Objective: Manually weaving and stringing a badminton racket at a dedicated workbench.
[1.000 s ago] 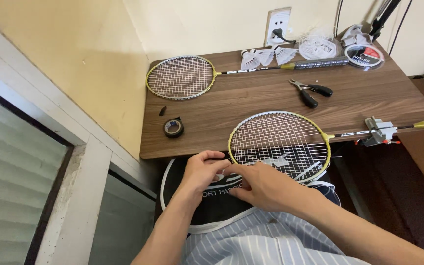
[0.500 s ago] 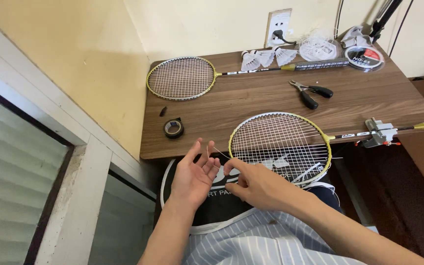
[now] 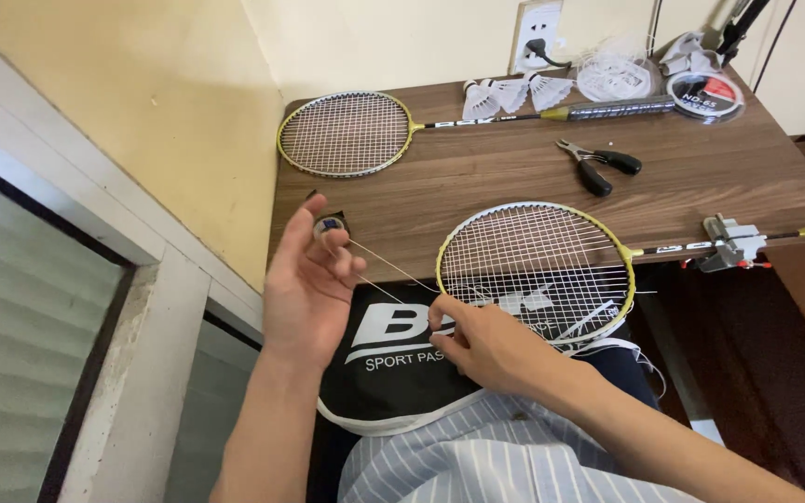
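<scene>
My left hand (image 3: 307, 284) is raised at the table's front left and pinches a thin white string (image 3: 386, 272) that runs taut to the yellow-framed racket (image 3: 535, 268) overhanging the table edge. My right hand (image 3: 479, 343) rests at the racket's near rim, fingers pinched on the string where it leaves the frame. The racket's shaft is held in a small grey clamp (image 3: 730, 242) at the right. A black racket cover (image 3: 402, 359) with white trim lies on my lap under both hands.
A second yellow racket (image 3: 347, 133) lies at the back of the wooden table (image 3: 514, 182). Black-handled pliers (image 3: 600, 166), shuttlecocks (image 3: 512, 93), a string reel (image 3: 705, 95), loose string (image 3: 613, 76) and a wall socket (image 3: 538, 33) are behind. A tape roll (image 3: 330, 225) is partly hidden by my fingers.
My left hand has pulled up and to the left, drawing the string out taut from the racket. My right hand stayed at the rim. The view shifted slightly.
</scene>
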